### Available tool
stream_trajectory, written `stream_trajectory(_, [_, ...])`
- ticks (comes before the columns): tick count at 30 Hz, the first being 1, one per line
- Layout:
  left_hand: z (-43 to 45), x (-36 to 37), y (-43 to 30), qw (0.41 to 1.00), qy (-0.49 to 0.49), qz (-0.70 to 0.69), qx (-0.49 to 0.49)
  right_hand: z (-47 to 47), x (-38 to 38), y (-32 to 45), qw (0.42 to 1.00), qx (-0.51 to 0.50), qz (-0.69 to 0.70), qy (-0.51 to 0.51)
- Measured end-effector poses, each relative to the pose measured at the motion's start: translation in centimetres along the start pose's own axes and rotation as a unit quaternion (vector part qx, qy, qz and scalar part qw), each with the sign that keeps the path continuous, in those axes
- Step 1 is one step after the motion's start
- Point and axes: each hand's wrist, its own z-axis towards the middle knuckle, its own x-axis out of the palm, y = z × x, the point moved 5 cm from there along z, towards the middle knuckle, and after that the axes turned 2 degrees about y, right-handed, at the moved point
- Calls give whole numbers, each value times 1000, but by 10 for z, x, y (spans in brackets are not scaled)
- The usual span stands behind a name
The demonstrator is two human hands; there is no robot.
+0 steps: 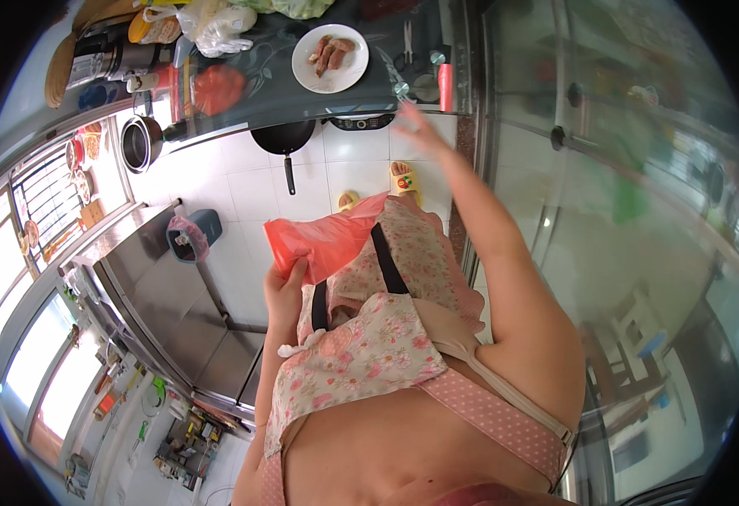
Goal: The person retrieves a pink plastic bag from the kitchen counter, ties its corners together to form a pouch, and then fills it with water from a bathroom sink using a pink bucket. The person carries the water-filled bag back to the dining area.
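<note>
My left hand (286, 286) pinches a red plastic bag (325, 235) between thumb and fingers, and the bag hangs flat in front of my floral apron. My right hand (421, 131), blurred, reaches with spread fingers to the near edge of the dark glass table (268, 95); nothing shows in it. Near its fingertips is a round glass-top fitting (401, 88). A roll of red plastic bags (445, 87) stands to its right. Beyond lie scissors (408, 47), and to their left a white plate (300, 69) bears several pieces of sausage or meat.
A black frying pan (284, 138) and an induction cooker (362, 123) sit below the tabletop. Clear and red bags lie on the table's left side. A lined waste bin (212, 226) stands on the floor, left of my slippered feet. A glass door (597, 190) is at right.
</note>
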Motion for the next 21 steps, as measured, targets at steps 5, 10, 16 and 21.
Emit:
stream_trajectory(5, [-25,25,-47,987,148,26,56,-137,121,177,909,-85,177,368])
stream_trajectory(10, [-73,6,-86,963,212,44,161,-185,148,174,913,-62,45,401])
stream_trajectory(16, [-123,-95,-89,923,138,-182,311,-258,117,126,948,-10,-152,279])
stream_trajectory(21, [-141,-163,-61,890,-25,-336,306,-359,112,75,992,48,-64,97])
